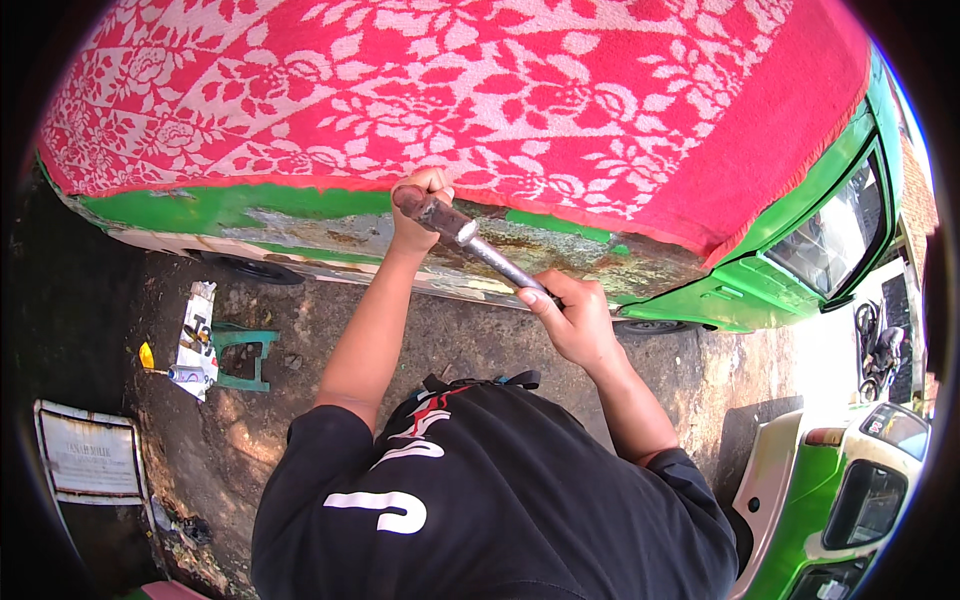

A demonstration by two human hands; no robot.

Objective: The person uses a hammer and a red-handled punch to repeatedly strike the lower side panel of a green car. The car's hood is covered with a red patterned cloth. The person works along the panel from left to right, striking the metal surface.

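My right hand [570,315] is closed round the lower shaft of a hammer [500,262] with a metal handle and a rusty, worn head. The hammer slants up to the left, its head in front of my left hand [425,183]. That hand is curled shut against the side of a green van [250,208]; what its fingers hold, if anything, is hidden behind the hammer head. Around both hands the van's panel [540,250] is stripped and rusty, with patches of bare metal and green paint. A red and pink floral cloth [420,90] drapes over the van above.
Left of me, a low green stool [262,350] stands on the dirt ground beside a printed sheet [197,335] with a can [186,374] on it. A framed white sign [90,455] is at far left. Another green and white vehicle [815,500] is at lower right.
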